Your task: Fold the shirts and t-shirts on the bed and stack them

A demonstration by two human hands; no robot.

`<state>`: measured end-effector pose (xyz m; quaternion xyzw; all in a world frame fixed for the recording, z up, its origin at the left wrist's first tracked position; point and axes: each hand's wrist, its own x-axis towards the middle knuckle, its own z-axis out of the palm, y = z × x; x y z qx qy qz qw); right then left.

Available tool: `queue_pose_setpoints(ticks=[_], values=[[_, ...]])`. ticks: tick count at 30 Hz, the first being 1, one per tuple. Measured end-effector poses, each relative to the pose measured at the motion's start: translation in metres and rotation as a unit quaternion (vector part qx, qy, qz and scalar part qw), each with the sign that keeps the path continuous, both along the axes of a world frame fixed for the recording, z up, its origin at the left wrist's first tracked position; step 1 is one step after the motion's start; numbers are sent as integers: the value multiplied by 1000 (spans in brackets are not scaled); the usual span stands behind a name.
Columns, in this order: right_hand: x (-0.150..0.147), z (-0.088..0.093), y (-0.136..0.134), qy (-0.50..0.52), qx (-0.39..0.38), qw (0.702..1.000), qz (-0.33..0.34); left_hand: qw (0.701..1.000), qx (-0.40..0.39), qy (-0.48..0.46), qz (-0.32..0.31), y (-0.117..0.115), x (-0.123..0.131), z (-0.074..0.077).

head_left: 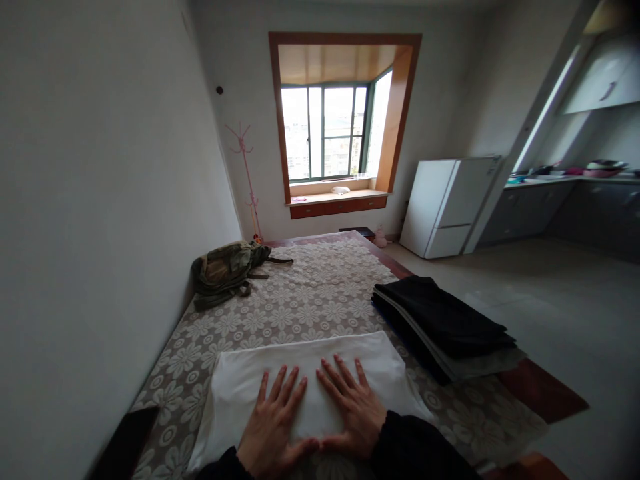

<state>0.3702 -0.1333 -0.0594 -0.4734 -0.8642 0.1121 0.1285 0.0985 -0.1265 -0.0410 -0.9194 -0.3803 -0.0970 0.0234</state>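
A folded white cloth (235, 377), perhaps a garment, lies flat in front of me on the patterned tablecloth (300, 303). My left hand (275, 420) rests palm down on it, fingers spread. Beside it my right hand (353, 410) presses on the same cloth, its fingers also stretched out. The two thumbs meet or nearly meet near the cloth's lower middle. Both palms hide part of the fabric. To the right sits a stack of folded dark and grey clothes (445, 320), apart from my hands.
A camouflage backpack (225, 270) lies against the wall on the table's left. A dark flat object (125, 443) is at the near left edge. Beyond the table stand a pink coat rack (245, 167), a window (325, 130) and a white fridge (445, 207). Kitchen cabinets (530, 210) are at right.
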Motion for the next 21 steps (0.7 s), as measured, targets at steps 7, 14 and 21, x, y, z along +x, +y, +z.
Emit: queue_pose_setpoints(ticks=[7, 14, 21], values=[[0, -3, 0, -4, 14, 1000, 4, 1000, -13, 0, 2, -1, 0, 0], [-3, -9, 1, -9, 25, 1000, -10, 1000, 17, 0, -1, 1, -1, -3], [-3, -15, 2, -15, 42, 999, -9, 999, 37, 9, -4, 2, -2, -4]])
